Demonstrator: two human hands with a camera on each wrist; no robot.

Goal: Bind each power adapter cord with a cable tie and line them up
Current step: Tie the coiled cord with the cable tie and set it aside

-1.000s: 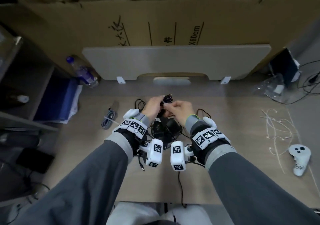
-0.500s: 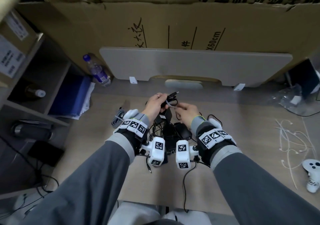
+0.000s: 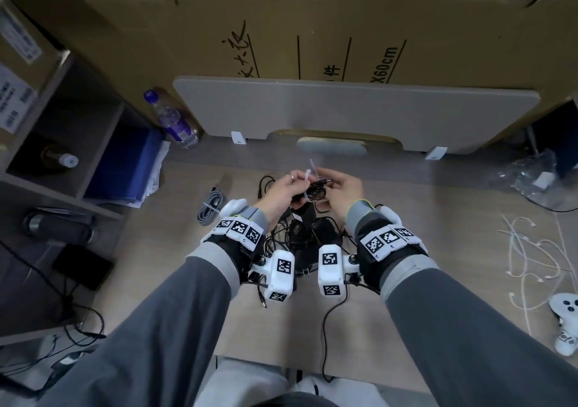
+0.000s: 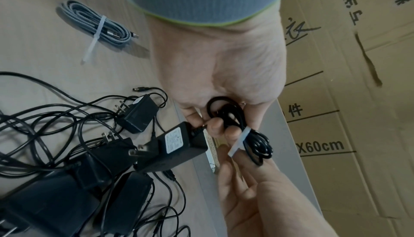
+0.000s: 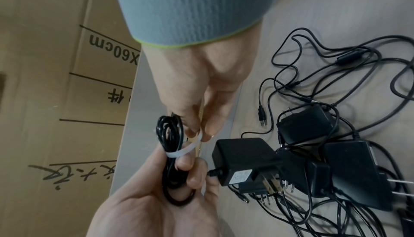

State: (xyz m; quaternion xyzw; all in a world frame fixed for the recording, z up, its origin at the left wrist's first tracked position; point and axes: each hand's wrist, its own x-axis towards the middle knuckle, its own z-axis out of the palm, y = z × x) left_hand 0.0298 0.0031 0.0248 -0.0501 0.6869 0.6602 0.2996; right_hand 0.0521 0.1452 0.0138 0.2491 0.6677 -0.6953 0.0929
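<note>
Since half a second earlier, both hands had lifted slightly and the white cable tie (image 5: 181, 151) now wrapped the coiled black cord (image 5: 169, 140). The left hand (image 4: 221, 74) gripped the coil above the table (image 3: 175, 250); the right hand (image 5: 197, 88) pinched the tie's tail beside the dangling power adapter (image 5: 244, 159).

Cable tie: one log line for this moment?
left hand grips coiled cord | right hand pinches cable tie | tie wrapped around coil
</note>
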